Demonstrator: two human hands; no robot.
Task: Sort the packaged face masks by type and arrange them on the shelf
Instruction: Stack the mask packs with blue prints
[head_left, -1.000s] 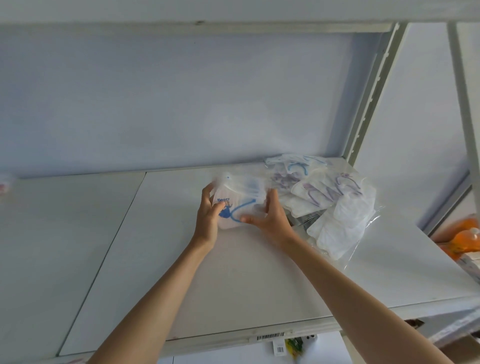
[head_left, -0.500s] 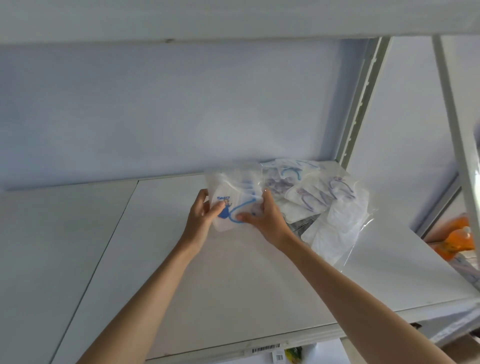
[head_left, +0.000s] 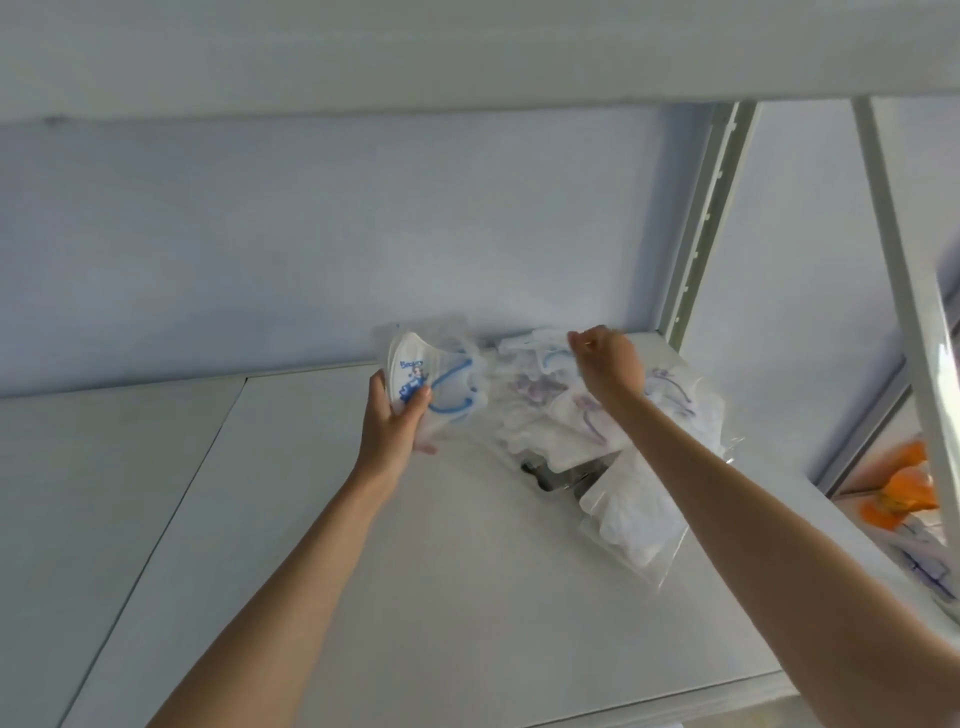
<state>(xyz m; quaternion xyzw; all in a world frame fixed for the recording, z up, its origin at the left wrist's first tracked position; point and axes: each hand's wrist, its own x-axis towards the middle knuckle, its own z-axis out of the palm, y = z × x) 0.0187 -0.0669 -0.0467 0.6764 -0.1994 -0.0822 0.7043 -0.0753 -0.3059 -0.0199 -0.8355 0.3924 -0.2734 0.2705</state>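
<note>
Now your left hand grips the blue-strapped mask pack above the shelf. Your right hand, fingers curled, reaches over the pile of masks just beside it; its grasp is unclear

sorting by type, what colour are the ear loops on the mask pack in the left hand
Blue ear loops, head view.

Both bare forearms reach forward and up from the lower edge of view. The left hand is raised with its wrist straight, thumb and fingers curled in a grip. The right hand is further forward, knuckles up, fingers bent in a pinch, blurred.
</note>
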